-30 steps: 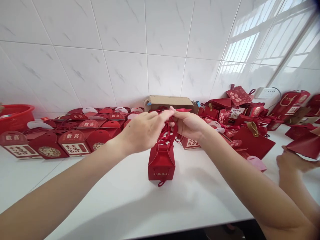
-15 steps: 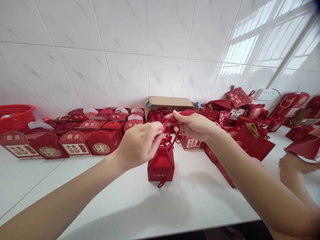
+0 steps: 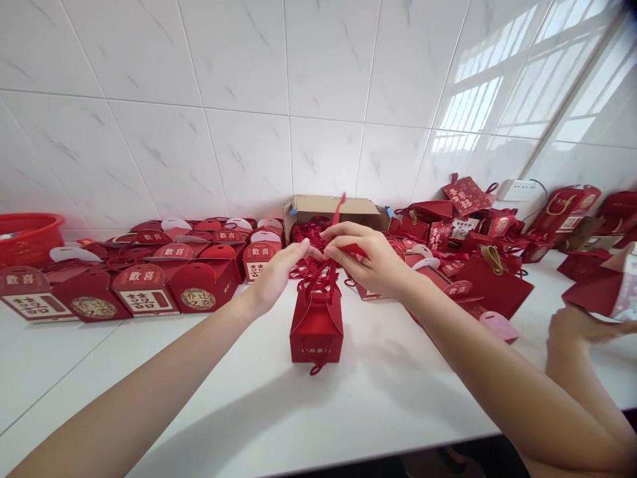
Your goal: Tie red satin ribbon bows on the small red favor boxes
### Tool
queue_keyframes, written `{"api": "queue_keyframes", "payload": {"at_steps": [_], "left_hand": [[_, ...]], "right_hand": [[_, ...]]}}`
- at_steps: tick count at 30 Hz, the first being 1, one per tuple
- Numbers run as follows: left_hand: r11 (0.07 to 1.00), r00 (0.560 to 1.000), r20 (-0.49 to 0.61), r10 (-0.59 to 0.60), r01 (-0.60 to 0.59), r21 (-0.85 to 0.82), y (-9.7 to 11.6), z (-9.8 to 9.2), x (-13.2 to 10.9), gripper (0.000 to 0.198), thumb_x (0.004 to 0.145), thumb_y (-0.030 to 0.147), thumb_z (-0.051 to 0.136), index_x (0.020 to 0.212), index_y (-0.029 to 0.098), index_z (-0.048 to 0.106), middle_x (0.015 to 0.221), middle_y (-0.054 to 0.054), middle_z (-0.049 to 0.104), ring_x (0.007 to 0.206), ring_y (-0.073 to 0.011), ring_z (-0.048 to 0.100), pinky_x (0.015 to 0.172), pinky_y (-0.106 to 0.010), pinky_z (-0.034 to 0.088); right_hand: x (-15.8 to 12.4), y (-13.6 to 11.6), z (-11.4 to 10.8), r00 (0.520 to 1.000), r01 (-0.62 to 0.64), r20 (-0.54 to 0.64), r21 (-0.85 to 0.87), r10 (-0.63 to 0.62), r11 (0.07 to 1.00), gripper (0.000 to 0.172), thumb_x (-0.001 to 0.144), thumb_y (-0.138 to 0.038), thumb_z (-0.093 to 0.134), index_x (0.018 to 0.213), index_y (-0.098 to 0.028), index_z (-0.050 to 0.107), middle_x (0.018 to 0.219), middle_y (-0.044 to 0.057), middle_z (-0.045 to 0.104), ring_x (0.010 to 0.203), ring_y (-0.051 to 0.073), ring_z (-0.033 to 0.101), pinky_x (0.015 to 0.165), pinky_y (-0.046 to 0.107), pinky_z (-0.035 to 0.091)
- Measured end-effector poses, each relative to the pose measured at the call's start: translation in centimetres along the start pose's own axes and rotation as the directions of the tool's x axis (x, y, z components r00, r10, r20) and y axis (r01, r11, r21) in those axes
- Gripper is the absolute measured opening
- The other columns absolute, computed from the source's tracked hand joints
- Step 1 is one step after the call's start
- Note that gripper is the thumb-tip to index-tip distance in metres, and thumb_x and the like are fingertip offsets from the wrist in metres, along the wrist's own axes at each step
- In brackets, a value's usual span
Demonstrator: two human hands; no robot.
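A small red gift box stands upright on the white table in front of me, with a small ribbon loop hanging at its lower front. Red ribbon rises from its top to my hands. My left hand is closed on the ribbon from the left, thumb and fingers together, though its grip is partly hidden. From the right, my right hand pinches the ribbon between thumb and fingers, and a loose ribbon end sticks up above it. Behind them lies a cardboard box with a heap of red ribbons.
Rows of red gift boxes stand at the left, beside a red basin. More boxes and bags pile up at the right near a power strip. At the far right another person's hand is at a red box.
My left hand has dropped slightly and turned, its thumb now upward. My right hand has turned from palm-up to a downward pinch, and a ribbon end now points up.
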State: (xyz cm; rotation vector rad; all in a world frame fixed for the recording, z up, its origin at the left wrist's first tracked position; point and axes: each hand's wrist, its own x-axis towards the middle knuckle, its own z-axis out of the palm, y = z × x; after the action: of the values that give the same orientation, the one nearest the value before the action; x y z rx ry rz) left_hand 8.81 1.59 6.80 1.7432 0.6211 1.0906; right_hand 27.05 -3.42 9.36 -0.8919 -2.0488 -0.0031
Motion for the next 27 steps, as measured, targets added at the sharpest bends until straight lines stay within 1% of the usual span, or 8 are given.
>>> {"api": "queue_keyframes", "payload": {"at_steps": [4, 9, 12, 15, 19, 22, 25, 27], "left_hand": [[0.947, 0.977, 0.19, -0.101, 0.153, -0.281, 1.3, 1.3, 0.6, 0.029, 0.084, 0.041, 0.058, 0.078, 0.016, 0.07, 0.081, -0.006, 0.066, 0.085, -0.0202, 0.06, 0.08, -0.03, 0.045], [0.935, 0.982, 0.046, -0.183, 0.188, -0.301, 2.3, 1.3, 1.1, 0.019, 0.073, 0.033, 0.073, 0.078, 0.015, 0.071, 0.07, -0.003, 0.064, 0.069, -0.016, 0.058, 0.067, -0.028, 0.045], [0.961, 0.981, -0.048, -0.187, 0.173, -0.215, 1.0, -0.7, 0.3, 0.018, 0.069, 0.033, 0.076, 0.075, 0.016, 0.072, 0.084, -0.006, 0.067, 0.077, -0.0175, 0.059, 0.071, -0.027, 0.045], [0.971, 0.964, -0.121, -0.236, 0.229, -0.066, -2.1, -4.3, -2.2, 0.02, 0.07, 0.037, 0.073, 0.065, 0.019, 0.067, 0.083, -0.005, 0.065, 0.081, -0.0185, 0.057, 0.072, -0.025, 0.044], [0.91, 0.927, -0.265, -0.267, 0.333, 0.249, -6.3, -8.0, -6.2, 0.02, 0.052, 0.026, 0.085, 0.054, 0.021, 0.066, 0.086, -0.007, 0.065, 0.091, -0.0232, 0.056, 0.078, -0.022, 0.045], [0.877, 0.89, -0.157, -0.427, 0.45, 0.167, -7.3, -8.2, -7.5, 0.025, 0.058, 0.032, 0.083, 0.078, 0.023, 0.072, 0.103, -0.009, 0.066, 0.103, -0.0253, 0.056, 0.082, -0.023, 0.045], [0.881, 0.835, -0.361, -0.414, 0.468, 0.071, -6.5, -6.8, -6.9, 0.056, 0.064, 0.034, 0.08, 0.116, 0.027, 0.06, 0.125, -0.009, 0.057, 0.122, -0.0254, 0.048, 0.091, -0.026, 0.042], [0.905, 0.825, -0.476, -0.304, 0.407, 0.126, -5.8, -5.5, -6.2, 0.062, 0.065, 0.034, 0.079, 0.122, 0.028, 0.054, 0.132, -0.01, 0.052, 0.128, -0.0263, 0.042, 0.097, -0.03, 0.039]], "right_hand": [[-0.3, -0.1, 0.3, 0.994, 0.1, 0.035, 0.024, -0.101, 0.995, 0.024, 0.093, -0.028, 0.047, 0.082, -0.024, 0.068, 0.122, 0.007, 0.064, 0.113, 0.024, 0.059, 0.1, 0.045, 0.036], [-0.8, -0.2, 0.2, 0.994, 0.097, 0.033, 0.07, -0.1, 0.993, 0.026, 0.093, -0.031, 0.047, 0.08, -0.024, 0.068, 0.145, 0.003, 0.044, 0.128, 0.025, 0.046, 0.109, 0.046, 0.027], [-3.2, 0.6, -0.2, 0.996, -0.05, -0.067, 0.145, 0.061, 0.988, 0.031, 0.093, -0.036, 0.046, 0.075, -0.025, 0.069, 0.141, 0.002, 0.048, 0.129, 0.027, 0.043, 0.107, 0.044, 0.03], [-8.3, 2.2, -0.7, 0.939, -0.292, -0.132, 0.189, 0.319, 0.938, 0.037, 0.093, -0.039, 0.046, 0.065, -0.023, 0.066, 0.099, 0.006, 0.067, 0.099, 0.025, 0.059, 0.091, 0.04, 0.042], [-15.0, 3.8, -1.0, 0.769, -0.638, 0.135, 0.132, 0.624, 0.758, 0.03, 0.087, -0.039, 0.057, 0.062, -0.022, 0.063, 0.067, 0.004, 0.061, 0.066, 0.02, 0.057, 0.07, 0.034, 0.045], [-16.0, 3.7, -1.1, 0.744, -0.664, 0.261, 0.19, 0.615, 0.723, 0.018, 0.081, -0.037, 0.064, 0.071, -0.023, 0.068, 0.095, 0.007, 0.068, 0.087, 0.024, 0.061, 0.081, 0.036, 0.046], [-13.6, 3.0, -1.1, 0.819, -0.572, 0.113, 0.239, 0.563, 0.785, 0.018, 0.077, -0.036, 0.069, 0.092, -0.026, 0.07, 0.123, 0.007, 0.059, 0.115, 0.027, 0.053, 0.099, 0.04, 0.039], [-11.6, 2.7, -0.6, 0.826, -0.546, 0.032, 0.286, 0.562, 0.787, 0.025, 0.084, -0.039, 0.06, 0.104, -0.026, 0.066, 0.12, 0.007, 0.061, 0.114, 0.026, 0.054, 0.099, 0.04, 0.039]]}}
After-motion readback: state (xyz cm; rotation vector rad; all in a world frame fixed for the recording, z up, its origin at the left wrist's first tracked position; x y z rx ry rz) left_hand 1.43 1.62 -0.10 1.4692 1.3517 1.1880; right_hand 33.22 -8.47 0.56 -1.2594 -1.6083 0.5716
